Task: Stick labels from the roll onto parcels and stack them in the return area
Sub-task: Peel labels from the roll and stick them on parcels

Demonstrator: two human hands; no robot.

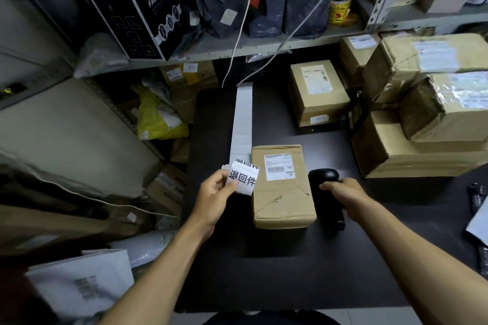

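A brown cardboard parcel [282,192] with a white shipping label lies on the dark table [290,272] in front of me. My left hand [215,195] pinches a white label [244,178] printed with large black characters, just left of the parcel's top corner. That label hangs at the end of a long white label strip [241,119] running back across the table. My right hand [343,191] grips a black handheld scanner [326,192] standing right of the parcel.
Stacked brown parcels [422,119] fill the table's right side, with another box [318,92] at the back. A metal shelf [264,46] above carries black bags, a mask box and a yellow sticker roll [340,9]. Bags and boxes crowd the floor on the left.
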